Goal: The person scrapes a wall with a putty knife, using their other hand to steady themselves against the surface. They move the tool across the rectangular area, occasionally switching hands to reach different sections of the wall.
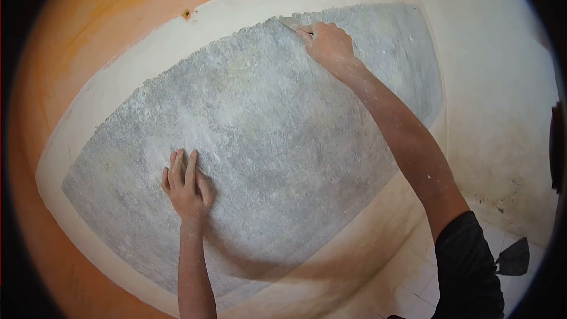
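My left hand (188, 186) rests on a rough grey patch (260, 142) of the wall, its fingers spread and pointing up. Higher and to the right, my right hand (329, 42) is closed around a scraper (290, 23). The thin metal blade touches the ragged upper edge of the grey patch, where it meets a white band (236, 9). Most of the scraper's handle is hidden inside my right hand. Pale specks dot my right forearm.
Orange wall (65, 65) surrounds the white band at the left and top. A pale wall (496, 71) meets the patch at a corner on the right. Light floor tiles (413, 277) and a dark object (514, 258) lie at the lower right.
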{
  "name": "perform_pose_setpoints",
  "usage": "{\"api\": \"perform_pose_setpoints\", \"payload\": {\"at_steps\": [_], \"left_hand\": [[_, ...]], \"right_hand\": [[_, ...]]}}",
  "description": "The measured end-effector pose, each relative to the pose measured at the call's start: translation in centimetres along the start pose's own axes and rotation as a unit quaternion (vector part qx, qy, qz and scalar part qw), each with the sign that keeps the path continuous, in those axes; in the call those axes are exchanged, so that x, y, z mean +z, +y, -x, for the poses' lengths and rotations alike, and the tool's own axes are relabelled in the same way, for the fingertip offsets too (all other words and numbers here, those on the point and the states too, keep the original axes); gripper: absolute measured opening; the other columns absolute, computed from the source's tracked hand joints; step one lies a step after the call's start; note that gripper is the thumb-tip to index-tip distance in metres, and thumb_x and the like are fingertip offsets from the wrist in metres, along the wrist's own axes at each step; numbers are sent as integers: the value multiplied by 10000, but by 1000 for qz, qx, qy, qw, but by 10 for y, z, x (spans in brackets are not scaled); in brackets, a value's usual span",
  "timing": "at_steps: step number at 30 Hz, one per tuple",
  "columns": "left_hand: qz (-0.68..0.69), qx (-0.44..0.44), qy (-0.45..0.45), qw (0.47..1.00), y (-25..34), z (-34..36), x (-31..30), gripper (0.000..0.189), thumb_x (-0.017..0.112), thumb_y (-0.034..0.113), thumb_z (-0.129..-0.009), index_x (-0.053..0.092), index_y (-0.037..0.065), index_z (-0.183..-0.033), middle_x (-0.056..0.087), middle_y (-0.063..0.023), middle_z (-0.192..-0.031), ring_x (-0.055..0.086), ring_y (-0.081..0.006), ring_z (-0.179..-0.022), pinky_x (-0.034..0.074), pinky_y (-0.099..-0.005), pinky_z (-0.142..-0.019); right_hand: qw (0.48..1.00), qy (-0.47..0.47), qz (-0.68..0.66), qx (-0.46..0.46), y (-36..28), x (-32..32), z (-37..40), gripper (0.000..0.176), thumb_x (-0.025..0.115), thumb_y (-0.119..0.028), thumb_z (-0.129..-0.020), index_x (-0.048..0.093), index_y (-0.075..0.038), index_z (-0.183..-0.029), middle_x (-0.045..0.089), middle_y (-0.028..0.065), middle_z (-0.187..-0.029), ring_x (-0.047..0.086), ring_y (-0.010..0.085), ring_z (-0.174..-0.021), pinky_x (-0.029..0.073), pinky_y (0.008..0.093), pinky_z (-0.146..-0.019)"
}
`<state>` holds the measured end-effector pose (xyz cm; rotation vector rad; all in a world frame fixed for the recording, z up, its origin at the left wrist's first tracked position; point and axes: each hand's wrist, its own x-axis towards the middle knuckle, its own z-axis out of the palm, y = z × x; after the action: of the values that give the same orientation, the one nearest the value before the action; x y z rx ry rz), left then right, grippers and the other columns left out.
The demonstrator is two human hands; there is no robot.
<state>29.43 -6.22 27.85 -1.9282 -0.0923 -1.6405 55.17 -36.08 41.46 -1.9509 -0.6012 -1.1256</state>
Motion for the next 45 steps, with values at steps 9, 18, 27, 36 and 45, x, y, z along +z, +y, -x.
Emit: {"api": "perform_pose_setpoints", "payload": {"at_steps": [9, 18, 27, 36, 45], "left_hand": [[-8, -9, -17, 1000, 2, -2, -3, 461, 497, 96, -891, 606, 115, -1338, 529, -135, -1399, 431, -269, -1377, 208, -452, -1154], [-44, -91, 7, 995, 70, -34, 34, 580, 459, 114, -860, 487, 84, -1438, 423, -210, -1465, 324, -330, -1418, 129, -507, -1157], [-53, -154, 33, 986, 119, -52, 70, 575, 446, 85, -878, 476, 111, -1451, 407, -156, -1496, 313, -296, -1448, 155, -505, -1172], [-87, -121, 11, 989, 117, -46, 66, 582, 424, 75, -882, 470, 123, -1460, 406, -143, -1506, 310, -289, -1451, 153, -499, -1183], [-87, -122, 8, 989, 120, -45, 64, 569, 427, 66, -890, 479, 119, -1454, 416, -141, -1503, 316, -276, -1448, 164, -498, -1179]], "right_hand": [[999, 1, 36, 1, 16, -1, -7, 341, 548, -383, -984, 735, -142, -1137, 718, 142, -815, 702, 291, -750, 558, 464, -699], [995, 8, -32, -94, 26, -11, -18, 290, 523, -281, -1000, 735, -97, -1074, 706, 166, -814, 694, 353, -758, 553, 464, -704], [992, -60, -10, -113, 32, -18, -19, 252, 499, -150, -989, 711, -123, -1121, 693, 187, -840, 699, 323, -855, 552, 454, -752], [991, -17, -5, -129, 50, -16, -19, 138, 614, -73, -885, 745, -31, -899, 725, 156, -858, 729, 253, -821, 593, 357, -628], [988, 22, -19, -151, 47, -8, -20, 120, 628, -63, -884, 743, -31, -883, 724, 134, -848, 724, 229, -839, 591, 322, -629]]}}
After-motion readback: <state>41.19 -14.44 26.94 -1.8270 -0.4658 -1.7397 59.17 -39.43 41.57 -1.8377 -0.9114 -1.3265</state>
